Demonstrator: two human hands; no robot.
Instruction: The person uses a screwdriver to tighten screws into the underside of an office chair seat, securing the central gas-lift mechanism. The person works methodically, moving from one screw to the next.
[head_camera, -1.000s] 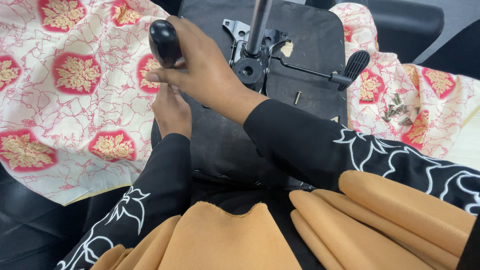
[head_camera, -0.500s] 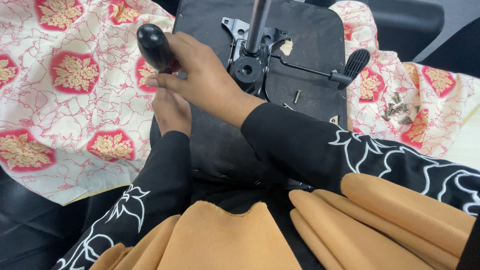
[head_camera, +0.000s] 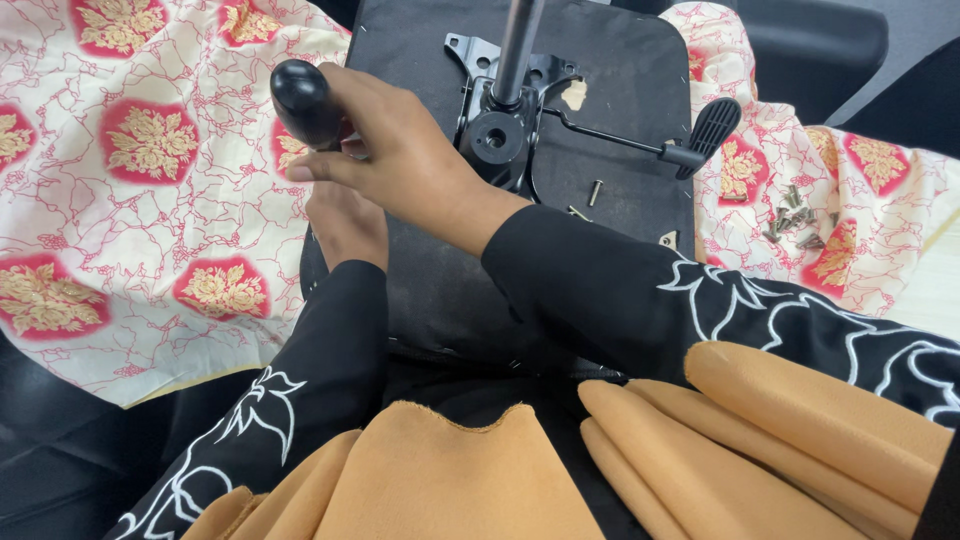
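— While the right hand (head_camera: 400, 150) wraps its fingers tight round the black tool handle (head_camera: 305, 100), upper left of centre, where is the work?
— At the left edge of the upturned chair seat (head_camera: 620, 60); a fastening step there, I judge; the tool wants holding upright and steady.
— The left hand (head_camera: 345, 225)?
— Just beneath, against the seat; its fingers are hidden, so I cannot tell.
— Any packages or labels?
— None shows; only loose screws (head_camera: 795, 220) on the patterned cloth (head_camera: 880, 180), right of the frame.
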